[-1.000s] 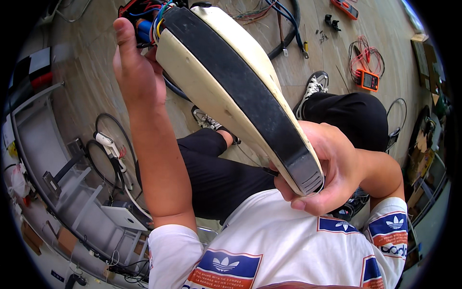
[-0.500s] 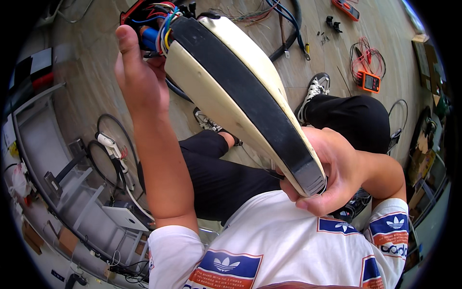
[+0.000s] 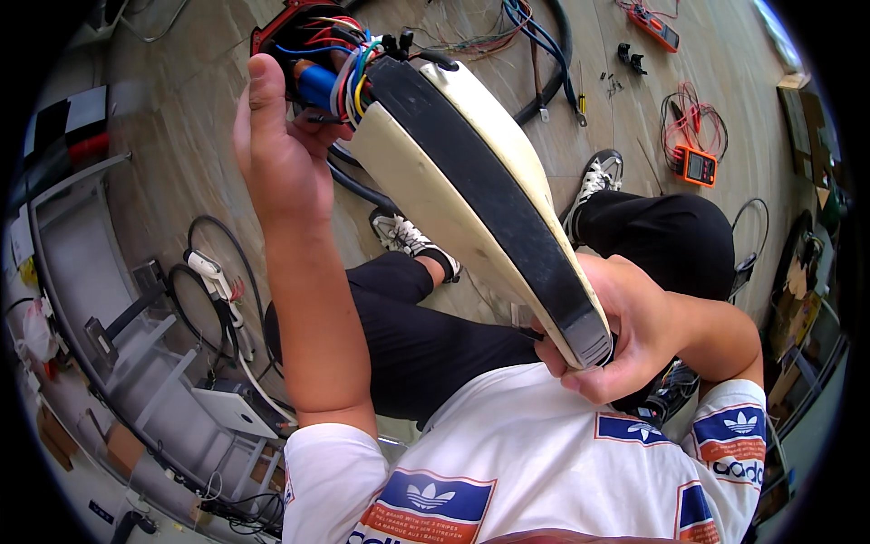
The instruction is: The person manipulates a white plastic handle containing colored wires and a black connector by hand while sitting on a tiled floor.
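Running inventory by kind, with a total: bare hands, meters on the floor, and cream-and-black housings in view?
Bare hands: 2 (left hand, right hand)
Meters: 2 (upper meter, lower meter)
Cream-and-black housing: 1
Total: 5

White shirt, blue and orange patches; black trousers; laced shoes, apparently black.

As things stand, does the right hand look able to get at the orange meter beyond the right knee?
Probably not: the right hand is wrapped around the narrow end of the cream-and-black housing, and the orange meter lies on the floor, beyond the bent right leg.
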`<state>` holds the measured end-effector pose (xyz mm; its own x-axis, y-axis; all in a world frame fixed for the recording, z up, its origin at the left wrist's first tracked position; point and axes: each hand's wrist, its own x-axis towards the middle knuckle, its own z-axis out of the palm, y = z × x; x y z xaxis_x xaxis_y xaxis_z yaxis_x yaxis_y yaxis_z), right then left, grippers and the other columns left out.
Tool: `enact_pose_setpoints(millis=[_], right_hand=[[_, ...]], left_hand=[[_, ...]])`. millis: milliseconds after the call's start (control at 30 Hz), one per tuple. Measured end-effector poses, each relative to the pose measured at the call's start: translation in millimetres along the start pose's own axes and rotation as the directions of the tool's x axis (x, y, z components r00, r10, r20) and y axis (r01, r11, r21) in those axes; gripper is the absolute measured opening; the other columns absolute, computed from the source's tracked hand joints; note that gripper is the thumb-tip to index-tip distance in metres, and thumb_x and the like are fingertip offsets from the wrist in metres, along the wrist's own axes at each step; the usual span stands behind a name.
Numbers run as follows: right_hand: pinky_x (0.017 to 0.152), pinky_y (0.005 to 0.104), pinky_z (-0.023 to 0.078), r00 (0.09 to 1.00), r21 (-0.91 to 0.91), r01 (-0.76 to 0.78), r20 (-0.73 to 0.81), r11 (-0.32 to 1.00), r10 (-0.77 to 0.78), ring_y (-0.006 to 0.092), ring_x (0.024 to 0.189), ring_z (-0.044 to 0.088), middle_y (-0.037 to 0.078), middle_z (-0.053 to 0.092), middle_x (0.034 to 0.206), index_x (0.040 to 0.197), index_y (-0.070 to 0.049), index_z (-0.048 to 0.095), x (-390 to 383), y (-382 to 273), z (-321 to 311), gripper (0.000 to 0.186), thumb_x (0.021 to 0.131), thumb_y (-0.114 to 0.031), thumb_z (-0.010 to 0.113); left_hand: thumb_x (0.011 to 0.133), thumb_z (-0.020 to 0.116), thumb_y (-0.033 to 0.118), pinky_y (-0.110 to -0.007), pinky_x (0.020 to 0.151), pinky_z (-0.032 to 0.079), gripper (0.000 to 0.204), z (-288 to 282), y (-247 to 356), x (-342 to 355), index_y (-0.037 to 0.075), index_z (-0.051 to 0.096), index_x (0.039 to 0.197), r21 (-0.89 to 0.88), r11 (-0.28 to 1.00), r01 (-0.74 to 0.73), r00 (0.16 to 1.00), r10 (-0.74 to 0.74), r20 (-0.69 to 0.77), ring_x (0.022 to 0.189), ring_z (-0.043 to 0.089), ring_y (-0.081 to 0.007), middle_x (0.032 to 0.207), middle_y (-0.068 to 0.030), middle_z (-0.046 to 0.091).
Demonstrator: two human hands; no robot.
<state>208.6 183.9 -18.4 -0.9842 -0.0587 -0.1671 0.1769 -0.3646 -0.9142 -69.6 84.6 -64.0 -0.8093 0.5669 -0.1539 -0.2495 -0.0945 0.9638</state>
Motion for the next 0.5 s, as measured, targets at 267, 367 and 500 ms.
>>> enact_pose_setpoints(millis=[267,367,500], right_hand=[[0.068,0.026,0.052,1.0,-0.057,-0.014,0.021,0.998,0.015,0.0138,0.075,0.067,0.005,0.068,0.085,0.103,-0.001,0.057,-0.6,-4.8,-2.8,0.036,0.072,-0.006,0.075],[0.069,0.0257,0.052,0.999,-0.044,-0.035,0.027,0.998,0.036,0.0133,0.075,0.067,0.004,0.069,0.085,0.103,-0.002,0.057,-2.2,-3.9,-2.7,0.036,0.072,-0.006,0.075],[0.069,0.026,0.053,0.997,-0.01,-0.077,0.022,0.997,0.077,0.0137,0.075,0.068,0.004,0.069,0.085,0.103,-0.002,0.057,-4.2,-5.2,-2.2,0.035,0.072,-0.006,0.075]], left_hand=[[0.094,0.062,0.051,-0.028,0.054,0.057,0.055,2.4,2.9,-2.7,0.0,0.058,0.116,-0.016,1.0,-0.015,1.0,0.015,0.012,0.07,0.068,-0.0156,0.093,-0.0084,0.068],[0.094,0.062,0.053,-0.028,0.055,0.057,0.057,3.0,4.6,-4.3,0.001,0.058,0.116,0.001,1.0,-0.012,1.0,0.012,0.008,0.07,0.069,-0.0153,0.092,-0.0078,0.068],[0.092,0.062,0.057,-0.027,0.055,0.056,0.06,5.4,3.6,-5.9,0.002,0.057,0.117,0.041,0.999,-0.023,1.0,0.023,-0.016,0.07,0.069,-0.0148,0.093,-0.0072,0.068]])
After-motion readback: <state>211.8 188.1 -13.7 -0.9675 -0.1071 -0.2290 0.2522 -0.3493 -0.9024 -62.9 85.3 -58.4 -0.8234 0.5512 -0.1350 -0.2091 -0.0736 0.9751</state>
